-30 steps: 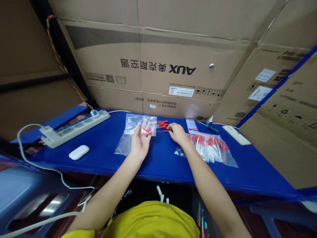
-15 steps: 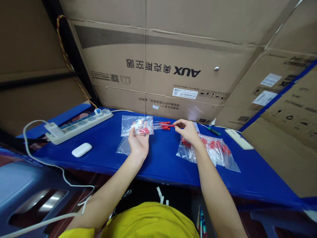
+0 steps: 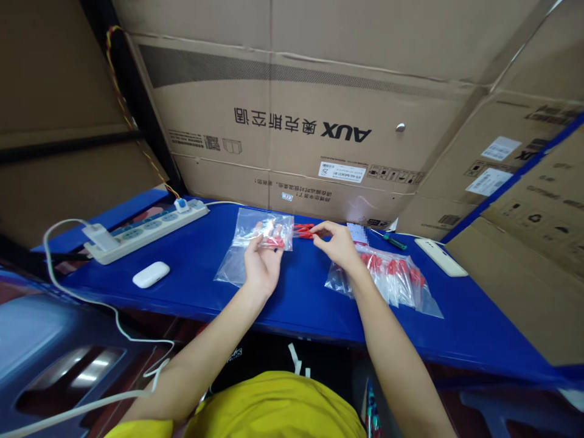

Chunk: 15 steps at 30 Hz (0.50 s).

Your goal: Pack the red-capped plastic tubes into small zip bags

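Observation:
In my left hand (image 3: 263, 267) is a small clear plastic bag (image 3: 246, 226), held up over the table with the fingers showing through the film. Red ends are visible inside it near the fingertips. Several thin clear pieces with red ends (image 3: 305, 231) lie at the bag's right edge. My right hand (image 3: 337, 244) has its thumb and forefinger pinched at the red tips of these pieces. Beneath my left hand, another clear bag (image 3: 229, 267) lies flat. Under my right wrist rests a pile of clear bags (image 3: 396, 280) with red-ended pieces in them.
A white power strip (image 3: 150, 231) with plugs and a white oval case (image 3: 151, 275) are on the left of the blue table (image 3: 301, 304). A green-handled screwdriver (image 3: 395, 242) and a pale phone (image 3: 440, 257) lie at the right. Large cardboard (image 3: 292, 85) stands behind.
My right hand has moved left, bringing the red-ended pieces closer to the bag. My left hand and its bag have shifted slightly right.

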Available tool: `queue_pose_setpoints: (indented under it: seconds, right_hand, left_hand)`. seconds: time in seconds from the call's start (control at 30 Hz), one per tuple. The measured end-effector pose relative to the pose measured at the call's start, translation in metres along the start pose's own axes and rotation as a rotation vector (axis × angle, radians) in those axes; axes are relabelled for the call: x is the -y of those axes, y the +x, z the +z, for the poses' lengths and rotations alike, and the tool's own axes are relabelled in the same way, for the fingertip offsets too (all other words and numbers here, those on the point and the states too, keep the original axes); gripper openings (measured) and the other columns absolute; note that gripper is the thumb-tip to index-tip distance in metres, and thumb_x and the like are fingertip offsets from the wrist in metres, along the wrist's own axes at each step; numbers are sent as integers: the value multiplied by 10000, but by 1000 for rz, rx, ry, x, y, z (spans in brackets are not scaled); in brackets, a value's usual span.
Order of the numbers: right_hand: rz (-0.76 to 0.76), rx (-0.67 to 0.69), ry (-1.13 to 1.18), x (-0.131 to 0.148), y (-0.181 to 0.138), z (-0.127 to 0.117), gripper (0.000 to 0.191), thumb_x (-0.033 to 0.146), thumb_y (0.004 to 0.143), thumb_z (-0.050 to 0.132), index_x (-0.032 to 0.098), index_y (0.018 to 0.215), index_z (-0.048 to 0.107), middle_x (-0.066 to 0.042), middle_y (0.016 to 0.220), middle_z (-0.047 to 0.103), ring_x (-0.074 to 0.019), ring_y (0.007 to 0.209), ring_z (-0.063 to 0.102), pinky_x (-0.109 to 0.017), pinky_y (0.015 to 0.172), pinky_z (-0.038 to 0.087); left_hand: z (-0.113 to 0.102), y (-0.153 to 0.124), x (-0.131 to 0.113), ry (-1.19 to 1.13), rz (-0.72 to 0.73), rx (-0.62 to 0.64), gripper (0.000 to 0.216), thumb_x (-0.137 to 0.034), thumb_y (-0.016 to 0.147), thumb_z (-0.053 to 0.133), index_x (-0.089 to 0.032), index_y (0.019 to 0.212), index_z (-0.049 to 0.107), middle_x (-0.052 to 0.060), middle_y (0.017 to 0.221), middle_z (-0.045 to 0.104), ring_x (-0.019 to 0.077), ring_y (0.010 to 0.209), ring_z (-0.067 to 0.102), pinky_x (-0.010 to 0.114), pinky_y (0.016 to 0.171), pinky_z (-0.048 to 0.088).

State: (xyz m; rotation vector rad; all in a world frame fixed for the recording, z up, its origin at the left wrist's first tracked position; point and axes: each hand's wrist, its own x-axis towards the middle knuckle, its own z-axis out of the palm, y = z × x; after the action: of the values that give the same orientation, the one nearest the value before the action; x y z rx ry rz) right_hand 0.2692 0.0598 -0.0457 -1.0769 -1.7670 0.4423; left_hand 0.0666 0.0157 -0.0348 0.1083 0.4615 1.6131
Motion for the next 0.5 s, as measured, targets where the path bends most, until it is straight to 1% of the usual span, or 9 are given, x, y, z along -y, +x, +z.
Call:
queue_pose_setpoints:
  seconds: [0.13, 0.23, 0.37, 0.5]
  right_hand:
    - [-131, -19, -2, 16, -5, 21, 102, 228, 874, 682, 230, 905, 779, -41, 913, 808, -211, 800, 744, -359, 817, 608]
    - [-167, -59, 35, 25, -9, 31, 47, 222, 892, 705, 234, 905, 748, -29, 890, 788, -210, 822, 728, -345, 832, 593]
    - [-116, -114, 62, 26, -11, 36, 25, 234, 887, 719, 242, 910, 724, -17, 882, 757, -201, 789, 695, -330, 800, 569]
    - [-4, -88, 106, 26, -12, 38, 41, 289, 900, 715, 252, 908, 698, -22, 919, 758, -203, 814, 709, -331, 829, 581]
  left_hand:
    - [-4, 0, 8, 70, -75, 107, 534, -64, 976, 532, -228, 1479, 604, 124, 1396, 758, 252, 1267, 749, 410, 1100, 597]
    - [-5, 1, 10, 89, -107, 164, 531, -67, 987, 522, -192, 1496, 607, 135, 1392, 764, 251, 1236, 762, 407, 1117, 588]
    - [-3, 0, 10, 94, -113, 170, 503, -81, 1012, 501, -155, 1496, 615, 145, 1330, 790, 247, 1171, 782, 401, 1106, 593]
    - [-2, -2, 11, 87, -137, 174, 483, -87, 1028, 475, -135, 1487, 614, 165, 1272, 804, 249, 1127, 794, 414, 1089, 604]
